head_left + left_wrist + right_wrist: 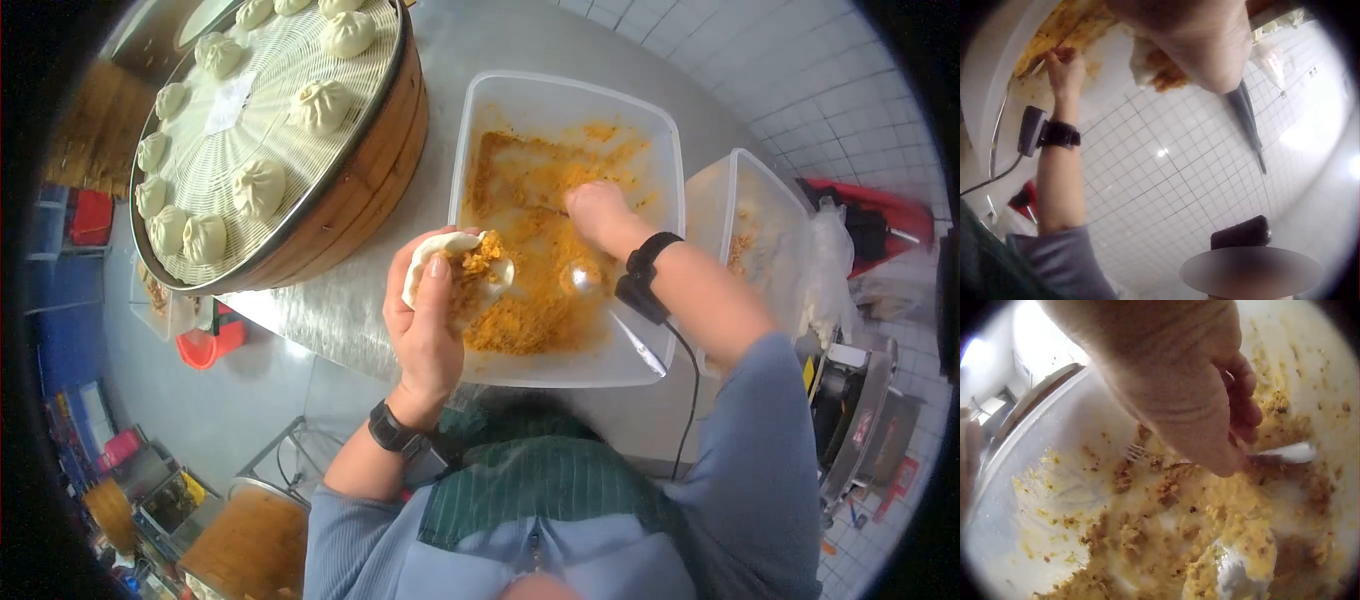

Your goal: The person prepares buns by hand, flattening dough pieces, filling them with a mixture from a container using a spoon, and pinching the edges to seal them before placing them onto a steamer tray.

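Head view first. Holds a round dough wrapper (432, 248) in the left grip (428, 325), fingers and thumb curled round it, just above the near left edge of a clear plastic tub (560, 95). Carries a heap of orange filling (482, 255) in the wrapper, thumb tip laid against it. Reaches the right grip (597, 208) down into the tub, curled tight over more of the same crumbly filling spread across the tub floor; too small here to tell what is held. Close by that wrist, lying in the filling, something round and shiny, spoon-like (582, 278). Left of the tub, on the steel desk (340, 310), a wide bamboo steamer (385, 150) with pleated buns (320, 105) set round its mat. Just right of the tub, a second tub (750, 190).

Left wrist view next. Looks up at the underside of the left grip, wrapper cupped in it and filling showing at the open edge. Beyond, the right grip in the tub, with a black wrist strap (1060, 134) behind it.

Right wrist view last. Wraps the right grip's fingers (1244, 406) round the handle of a fork (1285, 453). Tines out on the far side of the palm, touching the filling on the tub floor.
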Action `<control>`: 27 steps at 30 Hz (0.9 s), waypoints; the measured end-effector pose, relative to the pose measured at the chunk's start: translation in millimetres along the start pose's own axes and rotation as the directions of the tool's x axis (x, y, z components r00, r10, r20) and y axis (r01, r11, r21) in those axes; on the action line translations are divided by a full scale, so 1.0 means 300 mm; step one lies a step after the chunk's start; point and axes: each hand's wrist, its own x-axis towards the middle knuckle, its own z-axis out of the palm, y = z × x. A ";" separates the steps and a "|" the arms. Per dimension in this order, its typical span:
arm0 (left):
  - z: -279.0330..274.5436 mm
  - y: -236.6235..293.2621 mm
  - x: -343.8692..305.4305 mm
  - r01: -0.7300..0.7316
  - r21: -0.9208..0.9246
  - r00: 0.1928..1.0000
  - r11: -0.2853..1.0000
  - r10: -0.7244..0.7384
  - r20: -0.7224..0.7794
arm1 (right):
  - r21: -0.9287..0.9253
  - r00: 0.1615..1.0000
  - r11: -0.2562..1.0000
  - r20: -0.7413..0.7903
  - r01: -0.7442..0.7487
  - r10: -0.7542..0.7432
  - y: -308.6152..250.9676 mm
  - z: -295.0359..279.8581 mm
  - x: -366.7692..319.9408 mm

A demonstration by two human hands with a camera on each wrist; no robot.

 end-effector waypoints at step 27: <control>-0.004 -0.016 -0.005 -0.051 -0.033 0.997 0.998 0.049 -0.055 | 0.449 0.969 0.885 0.137 0.126 -0.207 -0.301 -0.391 -0.435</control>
